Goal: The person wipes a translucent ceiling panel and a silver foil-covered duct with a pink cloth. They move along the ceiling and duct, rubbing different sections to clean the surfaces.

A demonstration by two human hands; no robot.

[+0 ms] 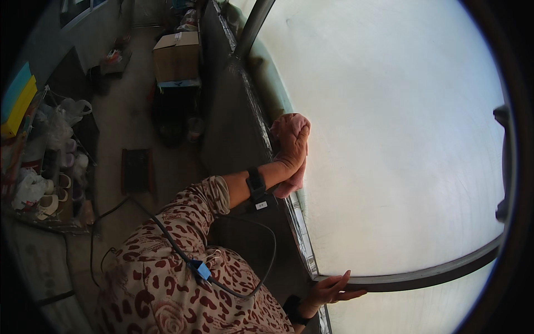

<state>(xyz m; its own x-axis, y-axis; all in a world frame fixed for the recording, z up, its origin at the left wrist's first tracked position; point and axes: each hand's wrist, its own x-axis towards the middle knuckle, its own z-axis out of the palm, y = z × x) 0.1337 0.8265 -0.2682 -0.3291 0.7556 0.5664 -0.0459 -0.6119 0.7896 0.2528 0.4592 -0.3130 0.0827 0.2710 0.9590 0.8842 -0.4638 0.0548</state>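
My left hand (293, 135) is closed on a crumpled pink cloth (292, 183), pressed at the left edge of a large, pale, translucent pane (392, 137), beside a foil-like strip (255, 102). Part of the cloth hangs below the wrist. My right hand (333, 289) is lower down with its fingers spread, touching the end of a dark metal crossbar (417, 277) where it meets the edge strip. It holds nothing visible. Both wrists wear black bands. A black cable with a blue clip (201, 270) lies across my patterned shirt.
A cardboard box (176, 56) stands on a dark object at the upper left. Shoes and plastic bags fill a rack (62, 208) at the far left. A small dark stool-like object (137, 171) is on the floor. A slanting metal bar (254, 27) crosses the pane's upper left.
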